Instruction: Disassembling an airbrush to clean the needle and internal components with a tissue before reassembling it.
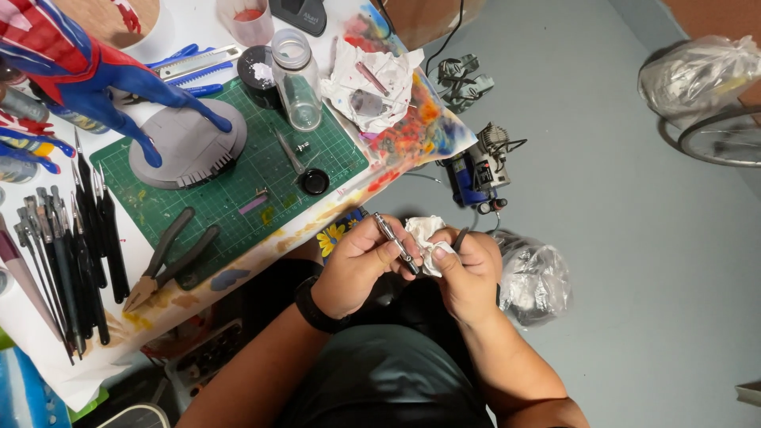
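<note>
Hands pinch: left hand a slim metal tool, right hand a white tissue.

Grey floor; paint-stained white worktable upper left; even indoor light.

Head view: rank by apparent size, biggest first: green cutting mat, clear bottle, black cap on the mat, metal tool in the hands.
1. Green cutting mat, by far the largest.
2. Clear bottle.
3. Metal tool, pinched by the left hand against a white tissue in the right hand; nearer the camera, so unsure.
4. Black cap, the smallest.
</note>
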